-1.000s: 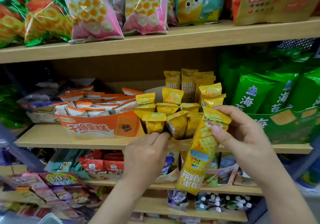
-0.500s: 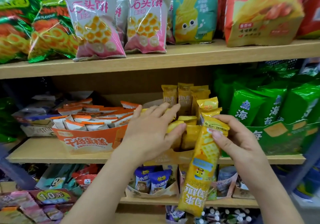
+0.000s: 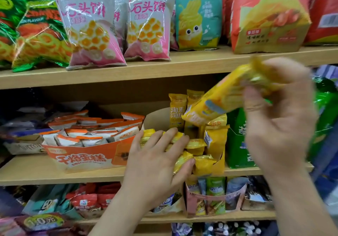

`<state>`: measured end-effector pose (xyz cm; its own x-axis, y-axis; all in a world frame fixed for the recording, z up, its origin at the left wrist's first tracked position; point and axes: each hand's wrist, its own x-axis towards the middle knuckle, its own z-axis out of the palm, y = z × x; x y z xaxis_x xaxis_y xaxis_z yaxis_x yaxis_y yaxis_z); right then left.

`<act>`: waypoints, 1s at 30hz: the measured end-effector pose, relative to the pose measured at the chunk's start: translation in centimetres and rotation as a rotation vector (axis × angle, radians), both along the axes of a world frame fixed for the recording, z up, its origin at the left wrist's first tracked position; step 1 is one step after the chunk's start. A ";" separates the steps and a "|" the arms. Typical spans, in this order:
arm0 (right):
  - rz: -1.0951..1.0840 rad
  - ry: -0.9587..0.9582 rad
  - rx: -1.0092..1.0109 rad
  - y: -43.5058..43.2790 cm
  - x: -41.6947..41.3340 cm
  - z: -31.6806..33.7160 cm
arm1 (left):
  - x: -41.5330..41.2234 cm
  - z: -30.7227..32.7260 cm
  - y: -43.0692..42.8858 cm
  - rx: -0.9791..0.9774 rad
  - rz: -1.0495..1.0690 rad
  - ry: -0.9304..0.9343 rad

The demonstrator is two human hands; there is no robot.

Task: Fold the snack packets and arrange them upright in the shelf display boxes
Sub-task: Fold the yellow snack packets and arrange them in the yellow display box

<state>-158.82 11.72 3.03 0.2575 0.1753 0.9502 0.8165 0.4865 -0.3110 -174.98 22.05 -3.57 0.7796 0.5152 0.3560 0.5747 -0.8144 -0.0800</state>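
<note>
Packet (image 3: 219,102), long and yellow, no longer hangs down in front of the box (image 3: 220,164) as it did a second ago. It now sits high and tilted, its lower end over the back of the box. The right hand (image 3: 279,126) grips its upper end with the thumb across the front; blur hides the other fingers. The left hand (image 3: 155,164) has moved from the box's front edge onto the small packets (image 3: 203,162) and lies flat, fingers straight and slightly apart. It is probably clearing a slot, with the long packet still unfolded.

By count there is one long packet in hand and three small ones upright at the back. About five folded ones show around the left hand, others being hidden. One orange box (image 3: 82,160) stands beside.
</note>
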 end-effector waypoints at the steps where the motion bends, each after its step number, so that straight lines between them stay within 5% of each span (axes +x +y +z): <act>1: -0.023 -0.042 -0.075 0.7 -0.1 -0.2 | -0.1 0.0 -0.1 -0.011 0.007 0.011; 6: -0.193 -0.153 -0.528 3.6 -0.2 -1.7 | -0.2 -0.3 -0.3 -0.017 0.006 0.009; 17: -0.517 -0.286 -1.057 4.2 -0.3 -1.1 | 0.7 2.1 0.4 -0.160 0.011 -0.028; 24: -0.197 -0.192 -1.157 3.5 1.5 -1.9 | 3.4 4.9 0.1 -0.142 -0.069 -0.070; 30: 0.156 0.277 -0.810 1.3 4.0 -2.7 | 4.3 4.3 1.3 -0.204 0.007 0.206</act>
<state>-154.80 13.02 0.33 0.3776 0.8231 0.4242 0.6028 0.1292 -0.7874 -170.68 23.31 0.73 0.8211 0.5653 0.0790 0.5688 -0.8219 -0.0302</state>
